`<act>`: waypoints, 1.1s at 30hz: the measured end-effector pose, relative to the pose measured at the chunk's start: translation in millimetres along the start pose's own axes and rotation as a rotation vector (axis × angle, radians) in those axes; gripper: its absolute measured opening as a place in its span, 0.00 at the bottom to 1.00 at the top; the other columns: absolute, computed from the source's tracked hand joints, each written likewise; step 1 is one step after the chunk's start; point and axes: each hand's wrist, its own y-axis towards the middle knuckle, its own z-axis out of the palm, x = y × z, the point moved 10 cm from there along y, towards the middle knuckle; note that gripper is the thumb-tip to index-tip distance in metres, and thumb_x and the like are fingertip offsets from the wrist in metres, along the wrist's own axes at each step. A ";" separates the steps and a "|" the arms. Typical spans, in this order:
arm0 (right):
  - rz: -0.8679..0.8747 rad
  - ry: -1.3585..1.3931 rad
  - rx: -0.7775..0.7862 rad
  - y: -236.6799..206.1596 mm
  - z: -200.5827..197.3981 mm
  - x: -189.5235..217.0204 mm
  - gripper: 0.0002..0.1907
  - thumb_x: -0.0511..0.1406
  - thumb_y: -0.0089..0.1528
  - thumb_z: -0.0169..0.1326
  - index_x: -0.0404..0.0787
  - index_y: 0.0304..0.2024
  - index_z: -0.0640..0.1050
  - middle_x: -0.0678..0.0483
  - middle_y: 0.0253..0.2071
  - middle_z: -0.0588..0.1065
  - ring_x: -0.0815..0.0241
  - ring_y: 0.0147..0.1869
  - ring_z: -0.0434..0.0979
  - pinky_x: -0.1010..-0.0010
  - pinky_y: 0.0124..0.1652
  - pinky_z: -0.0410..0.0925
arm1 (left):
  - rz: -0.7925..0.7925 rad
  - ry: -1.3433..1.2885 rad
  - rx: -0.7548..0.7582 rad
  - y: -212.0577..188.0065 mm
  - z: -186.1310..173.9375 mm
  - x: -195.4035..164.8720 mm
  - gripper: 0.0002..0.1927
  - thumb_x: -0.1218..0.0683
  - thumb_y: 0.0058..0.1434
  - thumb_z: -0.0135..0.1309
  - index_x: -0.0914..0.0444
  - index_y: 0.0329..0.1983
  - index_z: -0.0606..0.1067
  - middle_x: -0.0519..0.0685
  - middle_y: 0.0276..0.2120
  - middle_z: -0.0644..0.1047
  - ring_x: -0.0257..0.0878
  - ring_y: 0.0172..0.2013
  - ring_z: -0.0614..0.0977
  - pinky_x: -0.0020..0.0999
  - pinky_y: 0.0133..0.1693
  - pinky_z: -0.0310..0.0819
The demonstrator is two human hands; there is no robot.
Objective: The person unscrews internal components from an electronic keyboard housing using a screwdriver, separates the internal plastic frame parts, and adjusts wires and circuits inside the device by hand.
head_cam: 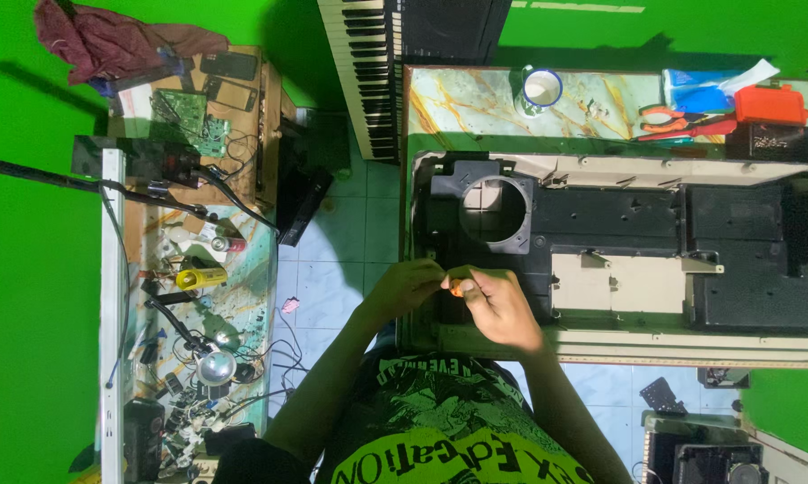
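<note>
The right hand [501,306] pinched a small orange-tipped tool [456,287] between its fingertips, and the left hand [408,285] met it there, fingers closed on the same tool. Both hands hovered over the near left corner of an opened keyboard casing [619,224], just near its round speaker opening [495,211]. A white mug [541,89] and orange pliers [668,117] lay on the far marbled table [462,100].

orange thing [456,288]: pinched between both hands, too tiny and covered for us to tell what it is
left hand [406,285]: fingertips hidden against the right hand [498,306]
piano keyboard [368,72]: cut off by the top edge
workbench clutter [189,358]: small parts we honestly can't make out
</note>
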 end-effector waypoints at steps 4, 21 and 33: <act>-0.027 0.002 -0.002 0.6 -0.9 5.0 0.16 0.38 0.71 0.44 0.36 0.44 0.81 0.54 0.23 0.74 0.66 0.22 0.70 0.73 0.27 0.67 | -0.039 -0.020 0.015 -0.4 1.5 3.6 0.06 0.58 0.63 0.59 0.62 0.43 0.80 0.47 0.40 0.81 0.43 0.38 0.85 0.35 0.38 0.79; 0.024 -0.152 0.191 -6.5 25.6 -33.1 0.15 0.39 0.68 0.42 0.45 0.42 0.81 0.61 0.16 0.67 0.70 0.16 0.63 0.72 0.18 0.56 | -0.062 0.004 0.136 -1.0 2.8 -3.5 0.07 0.55 0.66 0.56 0.61 0.44 0.81 0.46 0.43 0.82 0.41 0.41 0.85 0.35 0.44 0.80; 0.043 -0.305 0.225 3.6 22.5 -17.7 0.15 0.40 0.66 0.40 0.46 0.47 0.78 0.59 0.18 0.65 0.69 0.15 0.56 0.72 0.17 0.56 | 0.034 -0.176 0.074 1.1 -10.9 -27.3 0.09 0.54 0.66 0.57 0.63 0.43 0.79 0.50 0.40 0.82 0.44 0.42 0.83 0.39 0.46 0.78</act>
